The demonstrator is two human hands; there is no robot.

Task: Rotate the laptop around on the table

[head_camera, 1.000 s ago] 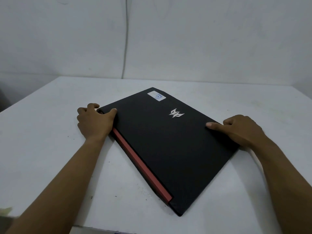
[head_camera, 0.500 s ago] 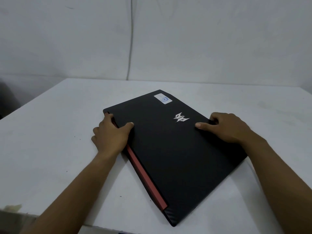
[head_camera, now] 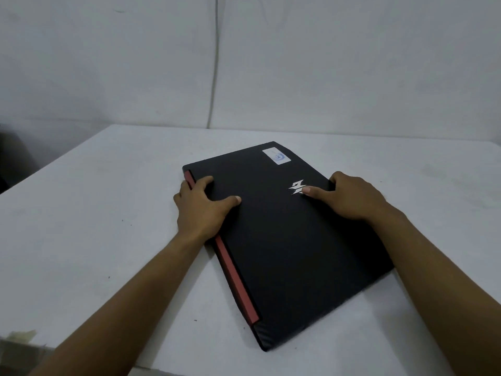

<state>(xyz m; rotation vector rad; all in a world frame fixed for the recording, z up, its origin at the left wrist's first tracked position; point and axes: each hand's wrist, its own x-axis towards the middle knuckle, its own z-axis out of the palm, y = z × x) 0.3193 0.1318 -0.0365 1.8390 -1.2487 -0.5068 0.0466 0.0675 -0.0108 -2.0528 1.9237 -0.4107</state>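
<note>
A closed black laptop [head_camera: 287, 240] with a red strip along its left edge lies at an angle on the white table [head_camera: 95, 226]. A silver logo and a small white sticker [head_camera: 276, 156] show on its lid. My left hand [head_camera: 202, 210] grips the left, red-striped edge, thumb on top of the lid and fingers curled over the edge. My right hand [head_camera: 349, 196] grips the right edge, its thumb lying on the lid beside the logo and its fingers wrapped round the side.
A white wall stands behind the table, with a thin cable [head_camera: 215, 61] running down it. The table's near edge is at the bottom left, where a scrap of tape [head_camera: 21, 335] sticks. A dark gap lies past the left edge.
The laptop has turned clockwise, its long side now pointing more towards me. Both hands have slid along its edges towards the far end, the left one moving right.
</note>
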